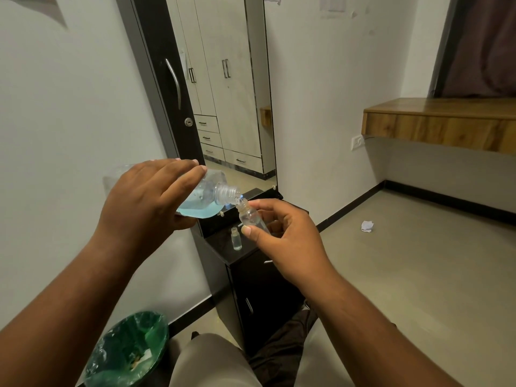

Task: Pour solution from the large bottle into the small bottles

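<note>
My left hand point(148, 196) grips the large clear bottle point(208, 195), tipped on its side with its uncapped threaded mouth pointing right. Blue solution pools in its lower side. My right hand point(284, 238) pinches a small clear bottle point(251, 216) between thumb and fingers, tilted so its neck meets the large bottle's mouth. A second small clear bottle point(236, 238) stands upright and uncapped on the black cabinet top point(223, 247), just below and left of my right hand.
The narrow black cabinet point(259, 291) stands under a tall mirror point(226, 90) against the white wall. A bin with a green liner point(128, 350) sits at lower left. A crumpled paper point(367, 226) lies on the floor. A wooden shelf point(441, 124) juts out at right.
</note>
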